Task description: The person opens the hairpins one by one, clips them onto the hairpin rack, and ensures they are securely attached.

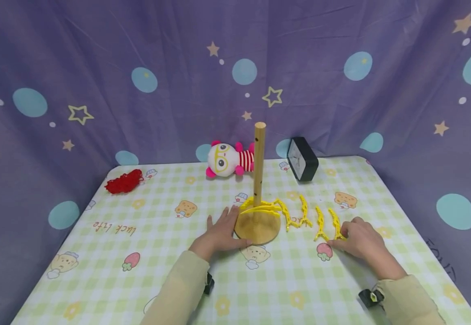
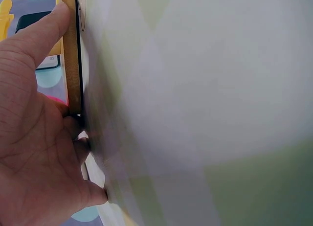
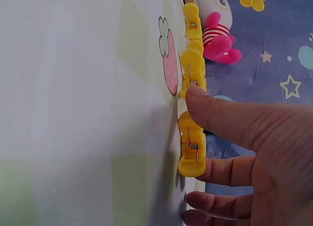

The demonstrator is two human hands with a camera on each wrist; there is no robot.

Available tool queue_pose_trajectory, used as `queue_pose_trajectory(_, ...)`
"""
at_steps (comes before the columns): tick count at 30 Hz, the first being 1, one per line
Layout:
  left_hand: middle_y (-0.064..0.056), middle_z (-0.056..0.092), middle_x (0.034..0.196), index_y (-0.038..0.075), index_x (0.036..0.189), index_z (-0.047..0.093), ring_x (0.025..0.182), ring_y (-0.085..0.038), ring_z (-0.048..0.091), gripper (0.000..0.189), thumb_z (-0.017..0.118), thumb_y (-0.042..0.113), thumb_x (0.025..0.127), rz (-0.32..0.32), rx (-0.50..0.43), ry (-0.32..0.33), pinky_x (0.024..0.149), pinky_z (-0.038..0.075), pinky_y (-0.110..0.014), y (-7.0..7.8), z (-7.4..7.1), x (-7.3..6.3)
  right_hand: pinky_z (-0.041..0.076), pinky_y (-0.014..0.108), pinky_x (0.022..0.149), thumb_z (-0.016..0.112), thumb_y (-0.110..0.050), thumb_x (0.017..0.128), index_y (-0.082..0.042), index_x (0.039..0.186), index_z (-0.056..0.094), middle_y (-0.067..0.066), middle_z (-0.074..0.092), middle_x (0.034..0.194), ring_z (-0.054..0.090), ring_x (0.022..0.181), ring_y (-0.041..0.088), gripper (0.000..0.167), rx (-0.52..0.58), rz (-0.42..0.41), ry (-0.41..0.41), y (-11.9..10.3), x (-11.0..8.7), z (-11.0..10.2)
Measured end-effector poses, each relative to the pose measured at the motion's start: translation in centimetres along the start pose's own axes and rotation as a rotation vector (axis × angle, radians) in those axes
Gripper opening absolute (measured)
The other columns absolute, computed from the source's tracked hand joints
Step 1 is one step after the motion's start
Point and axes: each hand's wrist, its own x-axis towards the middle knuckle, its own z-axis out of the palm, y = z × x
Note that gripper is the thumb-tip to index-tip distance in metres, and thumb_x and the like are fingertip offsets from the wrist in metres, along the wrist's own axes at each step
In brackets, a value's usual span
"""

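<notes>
A wooden stand has a round base (image 1: 257,232) and an upright pole (image 1: 259,167). My left hand (image 1: 219,234) holds the base's left rim, thumb along the near edge and fingers spread on the far side; the left wrist view shows the thumb (image 2: 46,33) against the rim. My right hand (image 1: 363,243) pinches the rightmost yellow plastic spring clip (image 1: 334,220) between thumb and a finger; its spring shows in the right wrist view. Another clip (image 1: 320,222) lies just left of it. More yellow clips (image 1: 303,210) lie between there and the stand, some around the pole's foot.
A panda-like plush toy (image 1: 224,160) lies behind the pole. The black clock (image 1: 305,160) stands at the back right. Red netting or yarn (image 1: 125,182) is bunched at the back left. A patterned purple curtain (image 1: 187,113) hangs behind the checked tablecloth (image 1: 109,280).
</notes>
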Motion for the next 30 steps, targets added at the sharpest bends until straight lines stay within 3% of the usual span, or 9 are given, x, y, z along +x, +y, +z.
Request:
queue_pose_trajectory(7,-0.001,0.005,0.164,0.015,0.158,0.006,0.15,-0.025,0.002,0.111,0.066,0.066,0.079,-0.004,0.0,0.001,0.113,-0.006,-0.063,-0.2,0.1,0.2,0.042,0.04,0.062,0.078,-0.051,0.075,-0.006,0.085,0.063,0.01,0.052,0.087,0.048,0.075,0.027,0.049,0.003,-0.012,0.022,0.1,0.0,0.1)
queue_pose_trajectory(13,-0.002,0.005,0.164,0.015,0.158,0.006,0.15,-0.025,0.002,0.111,0.066,0.065,0.08,-0.004,0.004,0.002,0.113,-0.006,-0.062,-0.1,0.1,0.1,0.034,0.033,0.056,0.075,-0.045,0.081,-0.007,0.085,0.058,0.007,0.053,0.079,0.045,0.067,0.022,0.042,0.073,0.003,0.056,0.1,-0.2,-0.3)
queue_pose_trajectory(18,-0.002,0.006,0.164,0.014,0.158,0.007,0.15,-0.025,0.003,0.11,0.066,0.065,0.08,-0.004,0.01,0.004,0.113,-0.006,-0.062,-0.1,0.2,0.1,0.041,0.035,0.058,0.075,-0.042,0.082,-0.006,0.096,0.062,0.009,0.063,0.087,0.054,0.071,0.023,0.041,0.118,-0.011,0.175,-0.5,-0.6,-0.8)
queue_pose_trajectory(25,-0.001,0.004,0.164,0.015,0.158,0.006,0.15,-0.024,0.002,0.111,0.066,0.066,0.08,-0.007,0.015,-0.001,0.113,-0.006,-0.062,0.0,0.1,0.1,0.049,0.05,0.068,0.068,-0.024,0.091,0.002,0.117,0.062,0.019,0.069,0.096,0.065,0.083,0.034,0.037,0.188,-0.103,0.333,-2.4,-0.7,-1.5)
queue_pose_trajectory(30,-0.002,0.003,0.164,0.015,0.158,0.005,0.15,-0.024,0.001,0.111,0.066,0.065,0.08,-0.01,0.014,-0.004,0.113,-0.007,-0.061,0.0,0.1,0.1,0.047,0.045,0.062,0.064,-0.008,0.093,0.0,0.124,0.059,0.015,0.066,0.09,0.059,0.074,0.029,0.032,0.182,-0.217,0.398,-4.2,-0.6,-1.6)
